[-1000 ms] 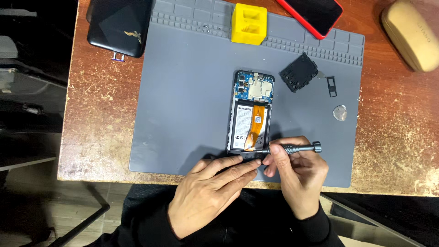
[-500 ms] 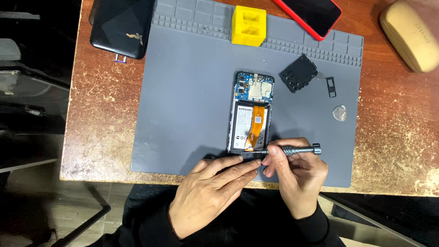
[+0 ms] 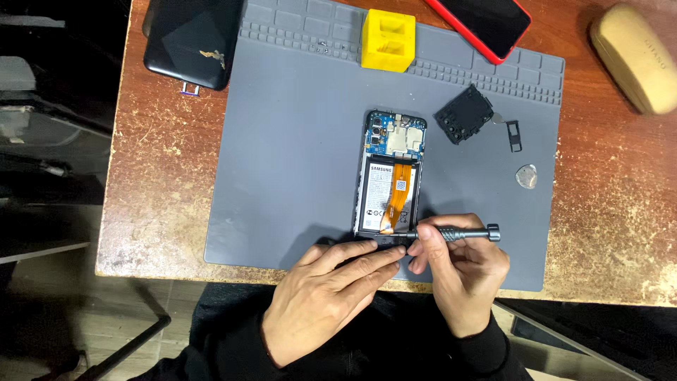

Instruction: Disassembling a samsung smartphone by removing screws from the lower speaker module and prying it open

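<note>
An opened phone lies back-up on the grey work mat, showing its battery, an orange flex cable and a blue circuit board. My right hand grips a grey metal screwdriver held nearly level, its tip at the phone's bottom edge. My left hand rests flat on the mat, its fingertips pressing on the phone's lower end beside the tip.
On the mat: a yellow block, a black plastic cover piece, a small black tray, a clear pick. A black phone back, red phone and tan case lie on the wooden table.
</note>
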